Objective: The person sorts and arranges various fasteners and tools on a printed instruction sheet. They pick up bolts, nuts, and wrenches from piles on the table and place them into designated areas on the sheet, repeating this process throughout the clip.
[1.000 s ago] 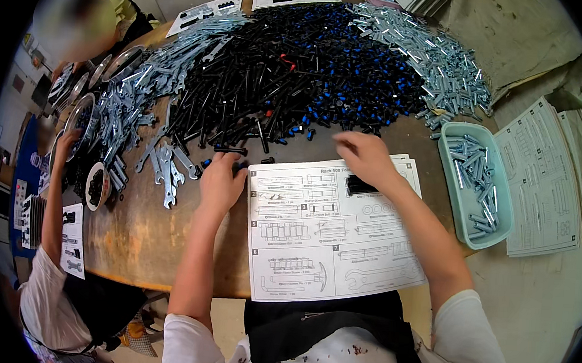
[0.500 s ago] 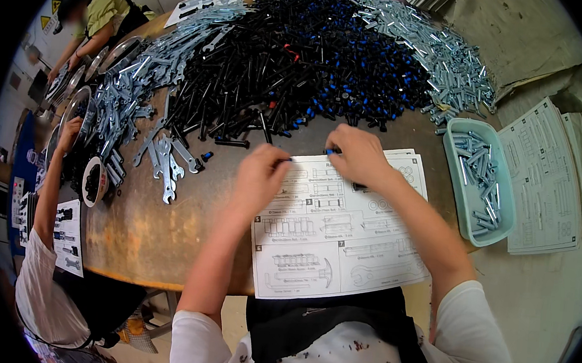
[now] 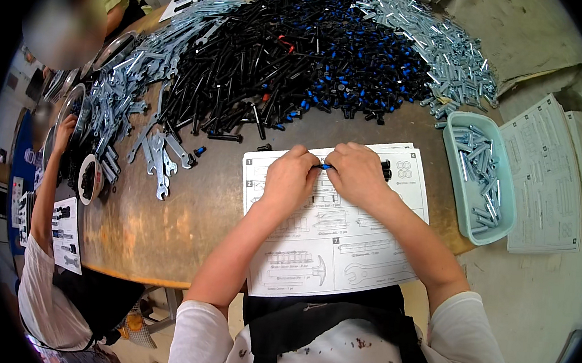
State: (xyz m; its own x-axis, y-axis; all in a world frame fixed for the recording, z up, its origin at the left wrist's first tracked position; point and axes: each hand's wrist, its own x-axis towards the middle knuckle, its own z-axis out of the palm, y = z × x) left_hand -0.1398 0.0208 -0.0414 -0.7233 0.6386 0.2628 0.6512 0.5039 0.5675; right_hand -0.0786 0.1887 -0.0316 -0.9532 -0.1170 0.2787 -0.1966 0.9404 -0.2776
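My left hand [image 3: 293, 175] and my right hand [image 3: 355, 174] meet over the upper part of a printed sheet [image 3: 297, 284] with line drawings of hardware. Their fingertips are pinched together around small black screws with blue tips [image 3: 323, 167]. The fingers partly cover these screws, so I cannot tell how many each hand has. Just right of my right hand, black bolts [image 3: 387, 169] lie on the sheet. A short black screw [image 3: 264, 147] rests on the table beyond the sheet's upper left edge.
Beyond the sheet spreads a heap of black bolts [image 3: 231, 76] and blue-tipped screws [image 3: 359, 71], flanked by wrenches [image 3: 161, 162] and silver sleeves [image 3: 458, 65]. A pale green tub [image 3: 447, 186] of sleeves stands right. A co-worker's arm [image 3: 48, 185] reaches past a small bowl [image 3: 82, 194] at left.
My hands have come together over the sheet, the left moving right and the blue-tipped screws now between them. A short black screw now shows beyond the sheet. The far-left person's head appears larger.
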